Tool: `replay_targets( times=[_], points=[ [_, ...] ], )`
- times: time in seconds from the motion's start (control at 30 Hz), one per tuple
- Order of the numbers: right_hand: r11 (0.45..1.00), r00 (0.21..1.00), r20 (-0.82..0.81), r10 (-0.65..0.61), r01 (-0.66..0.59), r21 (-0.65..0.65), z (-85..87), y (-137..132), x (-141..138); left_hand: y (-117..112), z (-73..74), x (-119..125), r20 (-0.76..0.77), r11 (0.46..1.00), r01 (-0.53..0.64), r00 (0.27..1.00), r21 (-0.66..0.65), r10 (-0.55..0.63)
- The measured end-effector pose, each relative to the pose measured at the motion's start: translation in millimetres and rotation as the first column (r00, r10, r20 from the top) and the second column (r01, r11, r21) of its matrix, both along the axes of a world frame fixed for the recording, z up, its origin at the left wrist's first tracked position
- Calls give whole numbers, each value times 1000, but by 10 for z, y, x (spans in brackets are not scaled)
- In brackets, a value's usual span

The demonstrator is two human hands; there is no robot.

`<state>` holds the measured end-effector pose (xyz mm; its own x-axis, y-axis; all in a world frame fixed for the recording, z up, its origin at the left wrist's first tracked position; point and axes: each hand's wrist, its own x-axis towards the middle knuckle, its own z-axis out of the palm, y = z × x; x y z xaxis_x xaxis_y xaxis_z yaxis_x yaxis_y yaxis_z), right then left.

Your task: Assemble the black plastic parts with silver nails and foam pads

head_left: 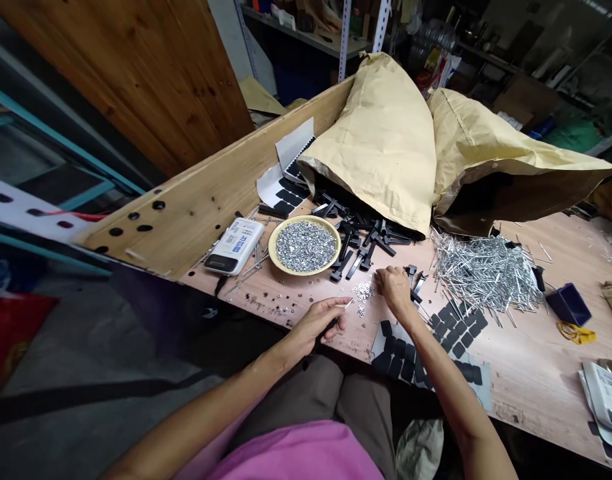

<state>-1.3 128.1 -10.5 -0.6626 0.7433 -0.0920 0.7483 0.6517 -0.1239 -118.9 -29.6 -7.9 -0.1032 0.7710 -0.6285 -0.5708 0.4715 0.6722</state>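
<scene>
A bare stretch of the bench (pixel 536 373) at the lower right gives a hand room to pass — the pile of metal rods (pixel 489 273) and the dark blue box (pixel 570 305) bound it above. Between the yellow bowl (pixel 300 271) and the left fingers (pixel 337 311) runs a narrow gap, with loose nuts (pixel 362 291) to its right. Black pieces (pixel 357 263) clutter the centre; two paper sacks (pixel 381 140) wall off the top, a wooden board (pixel 201 207) the upper left.

The head camera is looking forward and down from above the lap (pixel 296 393), facing the table (pixel 541 363) at close range; the left hand (pixel 319 323) and right hand (pixel 396 291) are showing near mid-frame, a shelf (pixel 309 35) standing farther off.
</scene>
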Motion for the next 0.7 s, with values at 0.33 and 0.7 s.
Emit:
replay_targets(
  times=[0.33,0.7],
  points=[
    [986,987,-34,156,-154,57,-48,-79,-43,18,80,6,1,1000,-14,1000,11,14],
    [809,336,-760,-556,7,-588,138,-767,276,57,132,290,-42,972,62,998,228,-53]
  ],
)
